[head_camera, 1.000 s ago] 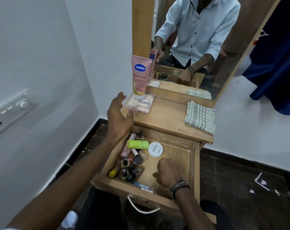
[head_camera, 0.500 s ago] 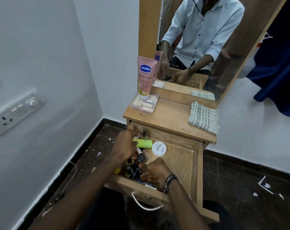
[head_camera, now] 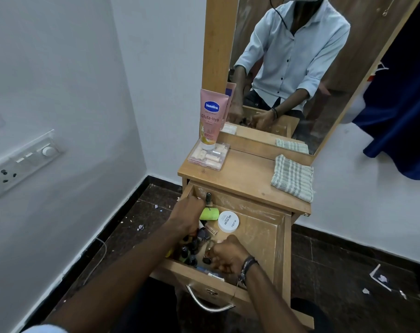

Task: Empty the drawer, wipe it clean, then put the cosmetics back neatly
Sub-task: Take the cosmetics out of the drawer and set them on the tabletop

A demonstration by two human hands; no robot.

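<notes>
Wooden drawer (head_camera: 264, 239) pulled out, cosmetics crowded at its left side. Right hand (head_camera: 224, 257) near front wall, fingers curled on a small bottle (head_camera: 206, 260). Left hand (head_camera: 188, 216) further back, over green tube (head_camera: 210, 213); grip hidden, cannot tell. White jar (head_camera: 228, 221) beside it. Risk: packed bottles tip or spill when neighbours get lifted. Cloth (head_camera: 292, 177) waits on bench (head_camera: 240, 179).

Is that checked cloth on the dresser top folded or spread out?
Folded. The checked cloth lies as a compact rectangle on the dresser top, with layered edges at its right end.
</notes>
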